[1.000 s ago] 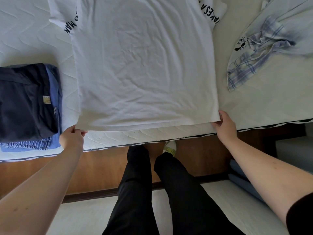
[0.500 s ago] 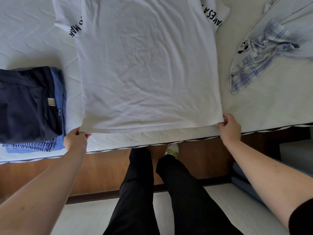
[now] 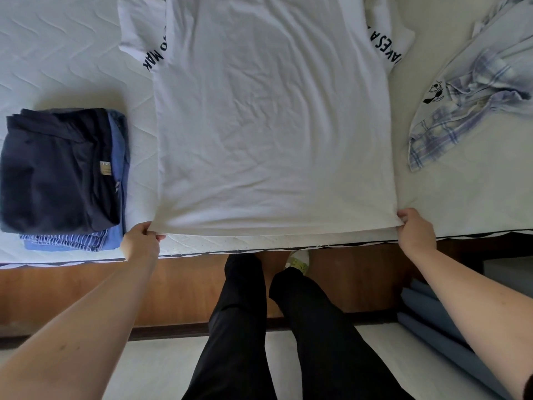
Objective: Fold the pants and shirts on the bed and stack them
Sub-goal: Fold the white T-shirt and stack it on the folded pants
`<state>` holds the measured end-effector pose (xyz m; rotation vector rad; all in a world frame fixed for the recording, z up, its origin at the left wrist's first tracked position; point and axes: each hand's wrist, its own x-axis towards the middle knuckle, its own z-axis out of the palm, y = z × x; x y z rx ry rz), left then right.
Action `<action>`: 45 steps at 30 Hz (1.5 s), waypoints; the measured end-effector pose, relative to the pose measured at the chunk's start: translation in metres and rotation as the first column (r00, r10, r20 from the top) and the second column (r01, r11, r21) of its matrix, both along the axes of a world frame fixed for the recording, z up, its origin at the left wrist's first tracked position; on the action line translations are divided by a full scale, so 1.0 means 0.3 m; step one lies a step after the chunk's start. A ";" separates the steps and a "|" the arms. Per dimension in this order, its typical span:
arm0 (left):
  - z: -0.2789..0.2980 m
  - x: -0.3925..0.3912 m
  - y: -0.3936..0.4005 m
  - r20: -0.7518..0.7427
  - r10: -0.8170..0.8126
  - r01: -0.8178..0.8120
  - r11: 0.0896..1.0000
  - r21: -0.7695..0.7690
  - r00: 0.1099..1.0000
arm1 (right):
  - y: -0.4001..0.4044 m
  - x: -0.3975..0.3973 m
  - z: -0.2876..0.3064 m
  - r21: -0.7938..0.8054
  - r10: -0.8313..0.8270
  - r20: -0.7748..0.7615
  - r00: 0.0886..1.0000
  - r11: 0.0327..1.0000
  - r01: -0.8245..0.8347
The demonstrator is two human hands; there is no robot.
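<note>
Both hem corners have slid slightly rightward; left grip [image 3: 140, 241] and right grip [image 3: 416, 230] pinch the wrinkled white cotton T-shirt [image 3: 271, 134], spread flat beyond them.

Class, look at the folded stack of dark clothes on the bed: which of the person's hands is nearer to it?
Left. The left hand sits just beside the folded stack; the right hand is across the white shirt.

White T-shirt [image 3: 271, 134]: black lettering on both sleeve hems, partly readable, "MAK" on one, "AKES A" on the other. Tan label [image 3: 105, 168] on folded navy garment [image 3: 57, 171]: illegible
</note>
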<state>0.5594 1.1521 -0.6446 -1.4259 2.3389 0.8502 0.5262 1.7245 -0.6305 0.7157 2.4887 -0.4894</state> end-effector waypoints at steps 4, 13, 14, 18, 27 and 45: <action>0.005 0.021 0.014 0.016 -0.155 0.154 0.988 0.031 0.988 | -0.025 -0.009 0.013 -0.040 -0.108 0.020 0.994 0.993 0.109; 0.075 -0.091 0.122 0.014 -0.436 0.436 0.896 -0.085 0.900 | -0.314 -0.051 0.061 0.108 0.238 -0.140 0.961 0.969 -0.224; 0.076 -0.117 0.132 0.019 -0.509 0.509 0.857 -0.078 0.861 | -0.362 -0.083 0.056 0.089 0.310 -0.129 0.942 0.950 -0.301; 0.070 -0.250 0.138 0.006 -0.691 0.689 0.720 -0.079 0.723 | -0.559 -0.233 0.028 0.041 0.465 -0.109 0.879 0.885 -0.463; 0.087 -0.552 -0.003 -0.069 -0.786 0.778 0.618 -0.113 0.614 | -0.898 -0.593 0.025 0.035 0.550 -0.104 0.829 0.835 -0.549; 0.089 -1.374 -0.270 -0.246 -0.648 0.631 0.760 -0.156 0.721 | -1.184 -1.166 -0.013 -0.025 0.630 -0.194 0.752 0.763 -0.646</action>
